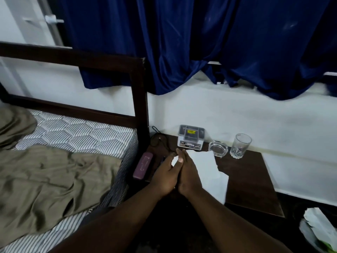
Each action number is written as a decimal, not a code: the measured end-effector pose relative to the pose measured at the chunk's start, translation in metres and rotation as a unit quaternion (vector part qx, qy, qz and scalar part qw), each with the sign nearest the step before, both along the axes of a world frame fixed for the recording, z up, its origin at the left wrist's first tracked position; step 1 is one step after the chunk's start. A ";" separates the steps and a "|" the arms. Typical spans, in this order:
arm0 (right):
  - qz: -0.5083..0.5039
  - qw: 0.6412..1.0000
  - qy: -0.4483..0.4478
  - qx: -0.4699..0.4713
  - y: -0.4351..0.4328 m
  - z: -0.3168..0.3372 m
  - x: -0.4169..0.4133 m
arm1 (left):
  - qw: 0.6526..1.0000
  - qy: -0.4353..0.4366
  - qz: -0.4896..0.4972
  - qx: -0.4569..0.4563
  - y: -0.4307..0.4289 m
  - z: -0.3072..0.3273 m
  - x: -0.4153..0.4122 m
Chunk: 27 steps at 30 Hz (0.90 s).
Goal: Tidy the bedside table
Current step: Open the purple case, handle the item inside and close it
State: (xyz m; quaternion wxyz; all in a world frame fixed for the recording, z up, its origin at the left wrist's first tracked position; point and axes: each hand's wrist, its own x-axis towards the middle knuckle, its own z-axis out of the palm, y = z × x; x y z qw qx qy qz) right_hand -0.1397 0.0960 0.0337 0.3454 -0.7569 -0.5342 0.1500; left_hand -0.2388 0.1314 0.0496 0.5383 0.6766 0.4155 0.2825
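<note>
The dark wooden bedside table [251, 183] stands between the bed and the white wall. My left hand [165, 177] and my right hand [187, 176] are pressed side by side over the table's left half. Both grip a white sheet of paper [209, 172] that spreads to the right and hangs past the front edge. A glass ashtray [218, 148] and a clear drinking glass [240, 146] stand at the back. A small grey and white organiser box [191, 137] sits against the wall. A maroon case [143, 167] lies along the left edge, near a black cord [158, 138].
The bed with a striped mattress [76, 132], an olive sheet [54, 179] and a dark wooden headboard [140, 99] lies to the left. Blue curtains [200, 42] hang above the table. A bag of crumpled paper waste [319, 229] sits on the floor at the lower right.
</note>
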 end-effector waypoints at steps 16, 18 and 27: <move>0.063 0.991 -0.080 -0.083 0.092 -0.050 -0.046 | 0.968 0.118 0.214 0.056 0.087 -0.065 -0.063; 0.072 0.989 -0.097 -0.088 0.099 -0.055 -0.045 | 0.968 0.150 0.194 0.059 0.097 -0.071 -0.064; 0.083 0.986 -0.122 -0.075 0.116 -0.070 -0.042 | 0.963 0.208 0.158 0.067 0.110 -0.102 -0.058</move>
